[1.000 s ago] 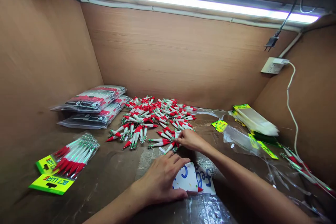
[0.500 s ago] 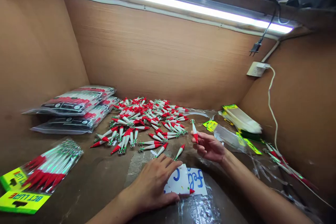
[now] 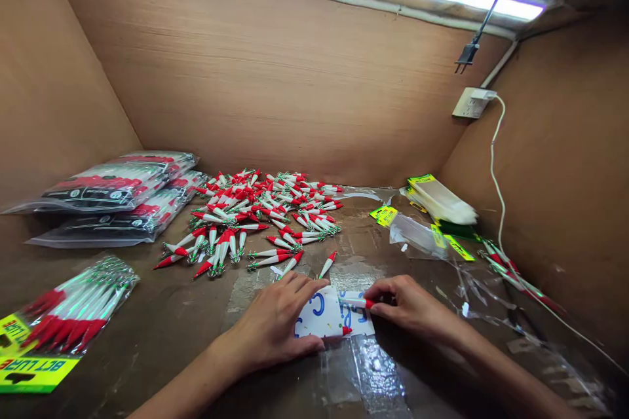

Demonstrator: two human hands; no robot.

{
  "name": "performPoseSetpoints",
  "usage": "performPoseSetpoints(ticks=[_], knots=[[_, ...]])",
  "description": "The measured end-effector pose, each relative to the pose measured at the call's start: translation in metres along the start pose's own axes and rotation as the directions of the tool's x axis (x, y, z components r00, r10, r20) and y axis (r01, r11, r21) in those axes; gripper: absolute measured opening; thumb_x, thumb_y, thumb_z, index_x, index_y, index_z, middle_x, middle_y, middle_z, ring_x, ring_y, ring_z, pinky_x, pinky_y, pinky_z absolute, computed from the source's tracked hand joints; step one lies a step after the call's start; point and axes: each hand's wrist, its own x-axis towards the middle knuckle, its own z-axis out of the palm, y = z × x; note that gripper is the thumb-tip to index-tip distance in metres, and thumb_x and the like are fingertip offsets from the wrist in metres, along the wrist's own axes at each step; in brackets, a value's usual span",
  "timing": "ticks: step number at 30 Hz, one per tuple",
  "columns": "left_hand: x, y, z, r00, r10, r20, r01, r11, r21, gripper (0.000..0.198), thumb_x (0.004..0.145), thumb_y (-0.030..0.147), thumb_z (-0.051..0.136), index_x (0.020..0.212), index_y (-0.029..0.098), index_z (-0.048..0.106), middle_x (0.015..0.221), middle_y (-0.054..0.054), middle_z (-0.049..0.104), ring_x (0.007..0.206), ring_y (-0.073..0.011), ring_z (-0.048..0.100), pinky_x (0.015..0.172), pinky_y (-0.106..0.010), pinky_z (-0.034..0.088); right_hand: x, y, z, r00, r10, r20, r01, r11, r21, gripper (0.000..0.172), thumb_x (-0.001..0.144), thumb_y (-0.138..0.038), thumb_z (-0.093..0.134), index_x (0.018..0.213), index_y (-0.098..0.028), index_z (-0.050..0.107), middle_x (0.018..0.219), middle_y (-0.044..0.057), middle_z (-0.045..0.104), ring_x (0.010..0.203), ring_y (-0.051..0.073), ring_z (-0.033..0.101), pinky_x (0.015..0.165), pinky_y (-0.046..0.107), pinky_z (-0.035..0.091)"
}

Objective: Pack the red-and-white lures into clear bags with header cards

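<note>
A white folded card [image 3: 314, 314] with blue lettering lies on the table in front of me. My left hand [image 3: 278, 317] grips its left end, fingers along the far edge and thumb at the near edge. My right hand [image 3: 405, 304] pinches the red end of a red-and-white squid lure [image 3: 356, 302]. That lure is held sideways over the card, its other end pointing left at the card's fold. Another red tip [image 3: 346, 330] shows at the card's near edge, the rest of it hidden. A loose lure [image 3: 327, 266] lies just beyond the card.
A heap of similar lures [image 3: 265, 203] spreads across the back. Stacked bags [image 3: 113, 190] of lures stand at left, nearer me a filled yellow-header pack [image 3: 44, 366]. At right are clear packaging sleeves [image 3: 442, 200], a white cable [image 3: 494, 163] and plastic scraps.
My right hand has brought the lure down from upright above the table to lying sideways at the card. My left hand stays on the card. The camera view has tilted down.
</note>
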Motion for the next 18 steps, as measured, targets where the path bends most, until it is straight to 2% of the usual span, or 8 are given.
performPoseSetpoints(ticks=[4,7,9,13,18], knots=[[0.000,-0.001,0.002,1.000,0.003,-0.013,-0.002,1.000,0.011,0.079,0.075,0.052,0.077,0.144,0.033,0.044,0.128,-0.007,0.059,0.116,-0.0326,0.054,0.098,-0.045,0.046,0.016,-0.017,0.031,0.992,-0.108,-0.062,0.107,0.994,-0.022,0.013,0.086,-0.024,0.068,0.094,-0.024,0.078,0.088,0.002,0.077,0.079,0.020,0.068,0.072,0.028,0.046],[-0.001,-0.004,0.003,1.000,-0.002,-0.024,0.003,1.000,0.010,0.080,0.074,0.053,0.077,0.145,0.033,0.044,0.127,-0.007,0.060,0.114,-0.0322,0.055,0.098,-0.045,0.046,0.024,-0.020,0.046,0.973,-0.202,-0.111,0.199,0.979,-0.043,0.014,0.088,-0.019,0.066,0.095,-0.024,0.077,0.087,0.003,0.075,0.082,0.019,0.067,0.077,0.029,0.045],[-0.001,-0.006,0.004,0.999,-0.002,-0.033,0.002,1.000,0.002,0.081,0.074,0.054,0.077,0.145,0.032,0.043,0.125,-0.008,0.061,0.112,-0.0322,0.056,0.097,-0.045,0.046,0.025,-0.019,0.051,0.962,-0.250,-0.106,0.246,0.968,-0.044,0.015,0.091,-0.019,0.064,0.096,-0.026,0.077,0.087,0.003,0.072,0.084,0.019,0.065,0.078,0.029,0.045],[-0.002,-0.006,0.003,1.000,-0.004,-0.027,0.005,1.000,0.006,0.082,0.075,0.058,0.077,0.145,0.033,0.043,0.124,-0.008,0.060,0.111,-0.0330,0.056,0.097,-0.046,0.046,0.020,-0.011,0.052,0.955,-0.281,-0.096,0.278,0.960,-0.039,0.015,0.092,-0.022,0.066,0.087,-0.027,0.079,0.087,0.003,0.064,0.085,0.018,0.061,0.075,0.027,0.043],[-0.002,-0.004,0.000,1.000,-0.001,-0.016,0.001,1.000,0.016,0.080,0.075,0.058,0.076,0.144,0.032,0.044,0.123,-0.008,0.060,0.109,-0.0330,0.057,0.093,-0.046,0.048,0.021,-0.006,0.051,0.952,-0.287,-0.105,0.290,0.957,0.008,0.018,0.095,-0.022,0.061,0.092,-0.025,0.079,0.087,0.004,0.062,0.083,0.018,0.061,0.074,0.027,0.044]])
